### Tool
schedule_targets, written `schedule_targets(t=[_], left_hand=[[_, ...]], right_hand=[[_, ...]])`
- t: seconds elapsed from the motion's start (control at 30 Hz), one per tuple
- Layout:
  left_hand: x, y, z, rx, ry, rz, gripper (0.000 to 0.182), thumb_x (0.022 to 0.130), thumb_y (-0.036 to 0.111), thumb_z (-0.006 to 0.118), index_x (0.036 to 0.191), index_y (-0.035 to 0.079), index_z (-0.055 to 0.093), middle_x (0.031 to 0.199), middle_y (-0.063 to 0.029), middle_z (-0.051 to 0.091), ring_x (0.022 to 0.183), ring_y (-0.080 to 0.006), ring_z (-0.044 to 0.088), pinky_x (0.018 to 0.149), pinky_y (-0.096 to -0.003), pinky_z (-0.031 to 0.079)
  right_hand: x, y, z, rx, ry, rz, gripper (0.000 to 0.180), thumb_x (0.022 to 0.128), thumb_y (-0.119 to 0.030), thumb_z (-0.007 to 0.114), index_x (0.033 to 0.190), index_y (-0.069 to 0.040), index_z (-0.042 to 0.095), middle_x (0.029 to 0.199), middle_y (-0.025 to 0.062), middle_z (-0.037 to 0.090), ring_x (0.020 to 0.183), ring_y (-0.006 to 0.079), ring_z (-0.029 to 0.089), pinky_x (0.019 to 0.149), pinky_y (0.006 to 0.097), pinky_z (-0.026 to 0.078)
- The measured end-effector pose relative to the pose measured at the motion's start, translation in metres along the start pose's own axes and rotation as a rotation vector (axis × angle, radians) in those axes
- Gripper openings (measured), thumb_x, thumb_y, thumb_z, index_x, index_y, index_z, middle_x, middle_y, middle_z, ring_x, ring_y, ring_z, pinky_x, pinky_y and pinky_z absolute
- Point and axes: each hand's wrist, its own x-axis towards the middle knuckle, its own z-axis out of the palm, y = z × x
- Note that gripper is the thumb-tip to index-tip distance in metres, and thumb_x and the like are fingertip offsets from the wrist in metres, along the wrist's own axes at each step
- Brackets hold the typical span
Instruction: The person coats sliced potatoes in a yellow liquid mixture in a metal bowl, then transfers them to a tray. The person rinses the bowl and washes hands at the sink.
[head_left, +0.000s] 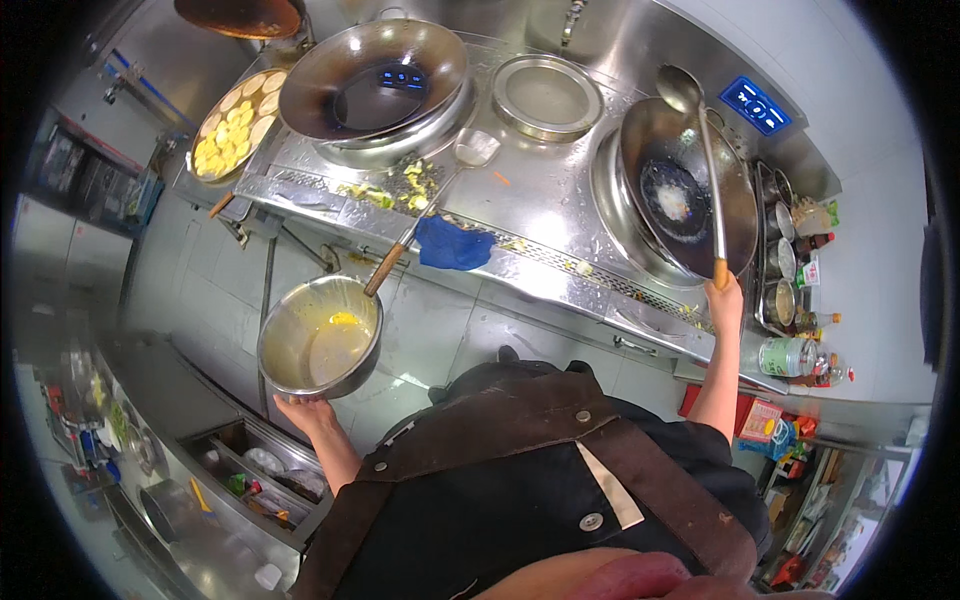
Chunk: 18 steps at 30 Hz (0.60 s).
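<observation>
My left hand (307, 415) grips a deep metal bowl (319, 352) by its lower rim, over the floor in front of the range. The bowl is tilted so its inside shows, with a pale film and a yellow bit in the bottom. In my right hand (724, 301) is the wooden end of a long-handled ladle (711, 180). Its steel scoop rests at or hangs just above the far rim of a dark wok (652, 142); contact is unclear. That wok leans in a steel ring, with a whitish shiny patch, perhaps glare, at its bottom.
A second wok (307, 82) stands back left, beside a covered round well (547, 97). A wok spatula (442, 187) juts over the front edge near a blue cloth (454, 244). Food scraps (367, 195) litter the drain. Seasoning pots (780, 259) and bottles (787, 356) line the right.
</observation>
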Motion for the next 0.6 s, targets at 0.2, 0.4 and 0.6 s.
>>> schedule_targets(t=[0.2,0.4,0.6], left_hand=[[-0.010,0.025,-0.046,-0.095,0.088,0.060,0.061,0.085,0.052,0.039,0.118,0.001,0.046,0.112,-0.0117,0.054,0.099,-0.0243,0.054,0.083,-0.0393,0.045],[-0.028,0.032,-0.114,-0.131,0.229,0.111,0.061,0.084,0.051,0.042,0.118,0.000,0.045,0.116,-0.0114,0.050,0.100,-0.0243,0.051,0.085,-0.0381,0.043],[-0.055,0.031,-0.153,-0.127,0.284,0.150,0.065,0.082,0.055,0.042,0.117,0.000,0.045,0.112,-0.0098,0.049,0.091,-0.0224,0.051,0.079,-0.0358,0.044]], right_hand=[[0.028,-0.112,0.057,0.734,-0.697,0.233,0.018,0.077,-0.021,0.061,0.074,-0.011,0.047,0.055,-0.0045,0.044,0.039,0.0062,0.035,0.035,0.0235,0.027],[0.073,-0.157,0.137,1.152,-0.913,0.516,0.017,0.080,-0.017,0.057,0.072,-0.011,0.043,0.052,-0.0039,0.043,0.032,0.0073,0.032,0.027,0.0203,0.023],[0.076,-0.166,0.138,1.072,-0.923,0.441,0.017,0.078,-0.019,0.057,0.070,-0.011,0.045,0.051,-0.0009,0.044,0.033,0.0101,0.036,0.028,0.0229,0.026]])
